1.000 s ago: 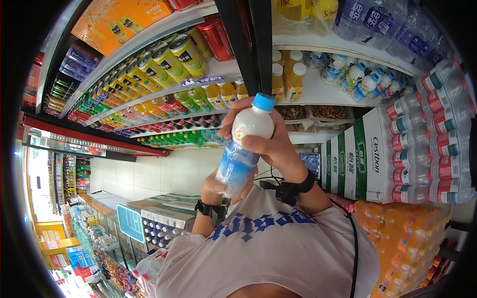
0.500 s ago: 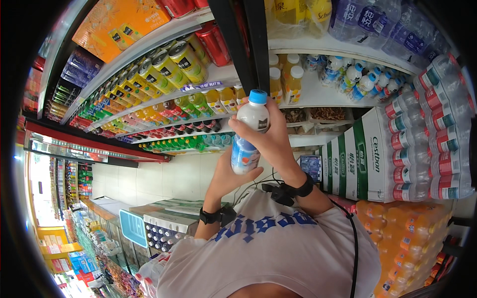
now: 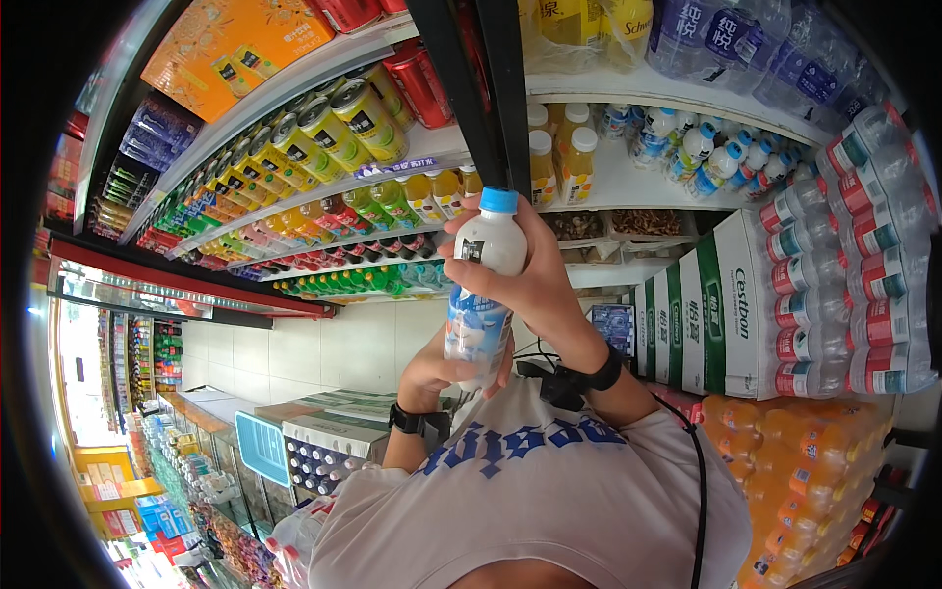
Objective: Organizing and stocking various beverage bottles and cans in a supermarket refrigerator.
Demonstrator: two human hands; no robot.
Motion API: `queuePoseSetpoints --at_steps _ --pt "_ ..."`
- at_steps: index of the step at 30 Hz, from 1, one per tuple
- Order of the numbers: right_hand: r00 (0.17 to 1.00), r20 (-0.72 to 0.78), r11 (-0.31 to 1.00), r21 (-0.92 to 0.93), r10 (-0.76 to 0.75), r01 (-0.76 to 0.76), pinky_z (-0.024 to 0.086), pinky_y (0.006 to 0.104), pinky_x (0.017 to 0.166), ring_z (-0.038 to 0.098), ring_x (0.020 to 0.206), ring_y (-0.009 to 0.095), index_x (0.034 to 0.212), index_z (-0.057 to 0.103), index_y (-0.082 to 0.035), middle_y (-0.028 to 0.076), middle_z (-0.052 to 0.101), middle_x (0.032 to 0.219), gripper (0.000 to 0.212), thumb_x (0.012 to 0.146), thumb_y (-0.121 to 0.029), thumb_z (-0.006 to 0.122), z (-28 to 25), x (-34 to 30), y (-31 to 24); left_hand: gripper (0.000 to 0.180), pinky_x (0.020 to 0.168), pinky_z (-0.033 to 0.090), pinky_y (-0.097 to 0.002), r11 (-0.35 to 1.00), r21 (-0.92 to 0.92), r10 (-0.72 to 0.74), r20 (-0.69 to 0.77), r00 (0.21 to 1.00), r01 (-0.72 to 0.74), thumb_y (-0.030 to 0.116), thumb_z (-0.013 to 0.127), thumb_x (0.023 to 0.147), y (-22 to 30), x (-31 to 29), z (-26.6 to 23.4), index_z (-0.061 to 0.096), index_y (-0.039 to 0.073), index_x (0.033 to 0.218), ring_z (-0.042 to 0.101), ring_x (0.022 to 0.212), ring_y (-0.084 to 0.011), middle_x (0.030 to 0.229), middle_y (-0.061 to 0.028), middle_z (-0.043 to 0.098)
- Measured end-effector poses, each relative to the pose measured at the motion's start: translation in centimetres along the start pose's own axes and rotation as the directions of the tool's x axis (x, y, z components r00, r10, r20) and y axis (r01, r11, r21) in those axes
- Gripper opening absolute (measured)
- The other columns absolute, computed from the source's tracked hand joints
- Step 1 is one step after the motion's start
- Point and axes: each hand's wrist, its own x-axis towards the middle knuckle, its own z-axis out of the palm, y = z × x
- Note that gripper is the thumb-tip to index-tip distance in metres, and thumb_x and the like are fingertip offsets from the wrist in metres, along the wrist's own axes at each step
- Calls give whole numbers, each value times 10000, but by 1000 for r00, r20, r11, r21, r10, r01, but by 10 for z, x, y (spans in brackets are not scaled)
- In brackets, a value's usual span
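White bottle (image 3: 478,322), both hands (image 3: 537,280) (image 3: 430,373) — shelf edge (image 3: 589,99) ahead, floor (image 3: 324,353) left.

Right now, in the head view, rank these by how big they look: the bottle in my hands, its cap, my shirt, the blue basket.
1. Shirt
2. Bottle
3. Basket
4. Cap
The basket is farther off, so its true size against the bottle is unsure.

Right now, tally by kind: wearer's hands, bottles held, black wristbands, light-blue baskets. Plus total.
Hands: 2 (left hand, right hand)
Held bottle: 1
Black wristbands: 2
Light-blue basket: 1
Total: 6
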Motion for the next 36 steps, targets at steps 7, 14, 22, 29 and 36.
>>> queuePoseSetpoints --at_steps 7,14,22,29,36 --pt "999 21 998 -44 -35 35 601 319 830 685 1000 151 1303 480 -46 68 644 1128 630 813 -124 868 6 -6 -3 787 508 508 -338 1000 -18 2 24 1000 -2 304 854 630 0 -3 6 485 -46 1231 633 596 -268 844 -236 663" --pt "998 23 992 -110 -63 65 591 313 820 676 986 142 1290 478 -52 68 643 1144 626 811 -146 869 9 -9 0 751 496 498 -318 999 -40 -13 93 996 17 337 839 628 -4 -6 4 524 -85 1165 609 546 -239 801 -217 664" --pt "993 60 990 -88 -101 106 584 326 847 683 1000 151 1305 475 -54 67 647 1143 633 816 -151 865 16 -10 8 775 462 478 -297 982 -186 47 141 989 -21 373 839 628 -14 -13 -1 534 -86 1173 594 502 -231 798 -215 669" --pt "998 -9 994 88 59 -58 592 362 859 714 989 228 1313 516 -24 122 657 1127 489 923 -211 744 6 7 32 619 586 541 -302 968 251 47 -238 970 15 275 845 710 16 -23 9 588 -59 1164 686 684 -207 926 -162 714" --pt "971 -116 977 58 210 -204 559 331 836 690 911 180 1203 557 -24 88 699 941 412 984 -356 664 31 13 58 527 720 541 -279 736 673 355 -480 803 77 208 864 788 19 -35 21 607 -45 1173 667 824 -126 1000 -82 704"
